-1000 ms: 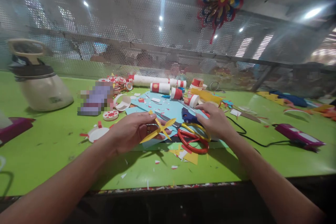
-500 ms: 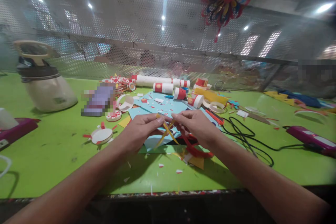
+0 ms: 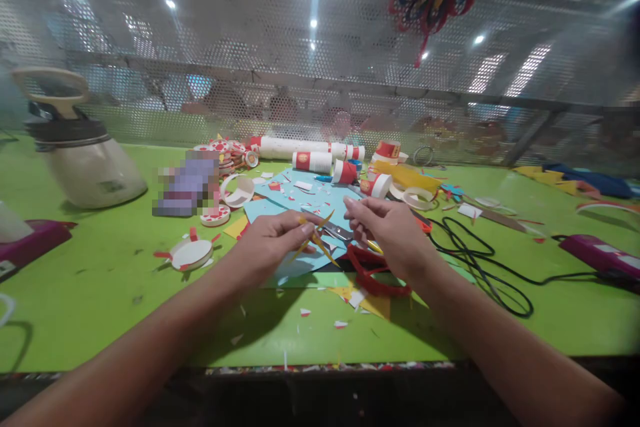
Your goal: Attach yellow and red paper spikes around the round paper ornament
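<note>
Thin yellow paper strips (image 3: pixel 326 250), crossed over each other, are pinched between the thumb and fingers of my left hand (image 3: pixel 280 237). A short way to the right, my right hand (image 3: pixel 387 223) is closed with thumb and fingertips together. Whatever may be in that pinch is too small to make out. Red-handled scissors (image 3: pixel 377 283) show just below my right hand, their metal blades toward the upper left. Whether they touch the hand I cannot tell. Light blue paper sheets (image 3: pixel 300 270), scattered with small scraps, lie under both hands.
Red-and-white paper cups (image 3: pixel 313 161) stand and lie at the back. A white paper disc with red tabs (image 3: pixel 193 255) sits at left, near a purple phone (image 3: pixel 187 183) and a large jug (image 3: pixel 87 160). Black cable (image 3: pixel 470 257) loops at right beside a purple power strip (image 3: pixel 597 257).
My right hand has moved off to the right, away from the yellow strips. My left hand keeps hold of them in nearly the same place.
</note>
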`<state>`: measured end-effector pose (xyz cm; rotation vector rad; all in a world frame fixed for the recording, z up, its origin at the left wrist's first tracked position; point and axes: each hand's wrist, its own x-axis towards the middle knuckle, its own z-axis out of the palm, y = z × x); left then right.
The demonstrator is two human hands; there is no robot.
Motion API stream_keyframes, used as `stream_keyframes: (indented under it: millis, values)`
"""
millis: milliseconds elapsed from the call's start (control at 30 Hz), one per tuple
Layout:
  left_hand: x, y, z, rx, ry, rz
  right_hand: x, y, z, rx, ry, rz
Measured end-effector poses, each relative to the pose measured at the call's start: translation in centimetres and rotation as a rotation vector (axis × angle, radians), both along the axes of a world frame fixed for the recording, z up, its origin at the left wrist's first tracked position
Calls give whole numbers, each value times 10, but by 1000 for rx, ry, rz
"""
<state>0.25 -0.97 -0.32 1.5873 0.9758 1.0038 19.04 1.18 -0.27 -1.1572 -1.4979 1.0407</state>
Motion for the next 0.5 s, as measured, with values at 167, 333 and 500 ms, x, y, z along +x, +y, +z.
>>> stream_keyframes:
  millis: [167,333,500]
  values:
    - [1,1,-2,183,206,48,-1,-9,5,344,-222,86]
    - [2,2,-8,257,240,17,-7,-13,2,455,-347,191]
    - [3,1,-10,328,280,-11,-11,-14,2,412,-337,223]
